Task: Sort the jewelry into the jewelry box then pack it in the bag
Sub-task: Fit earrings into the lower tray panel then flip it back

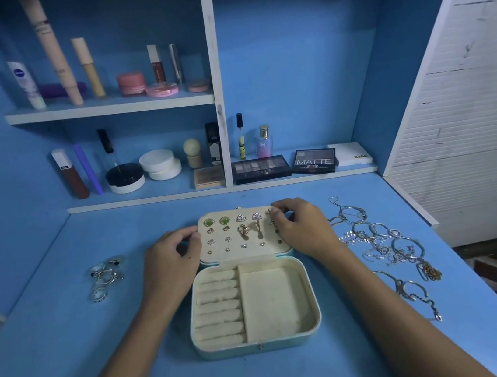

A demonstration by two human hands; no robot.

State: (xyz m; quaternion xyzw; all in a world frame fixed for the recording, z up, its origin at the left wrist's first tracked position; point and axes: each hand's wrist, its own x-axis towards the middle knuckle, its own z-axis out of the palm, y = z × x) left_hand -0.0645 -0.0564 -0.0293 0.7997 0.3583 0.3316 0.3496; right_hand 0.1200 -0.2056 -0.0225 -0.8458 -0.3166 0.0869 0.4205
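Hands first: your right hand [302, 228] sits at the far right corner of the box [253, 309], fingers curled, tips pinching what looks like an earring [271, 218] at the lid's last column; your left hand [172, 259] rests at the lid's left edge, fingers loosely bent and touching the panel, seemingly steadying it, though I cannot tell if it grips anything.

The lid [244, 233] lies folded back beyond the box's tray, its panel nearly filled with earring pairs; the ring rolls [219, 307] and the square compartment [272, 300] nearer you hold nothing.

By my reading you are finishing the earring stage; seat this piece squarely in its holes before letting go, since the lid panel is soft and the post small.

Left of the box, well apart, a cluster of rings [106, 277] waits; these suit the rolls next; right of the box, chains and bangles [383, 249] lie tangled, so lift them one at a time for the square compartment. No bag is visible; shelves of cosmetics [130, 83] stand beyond the box.
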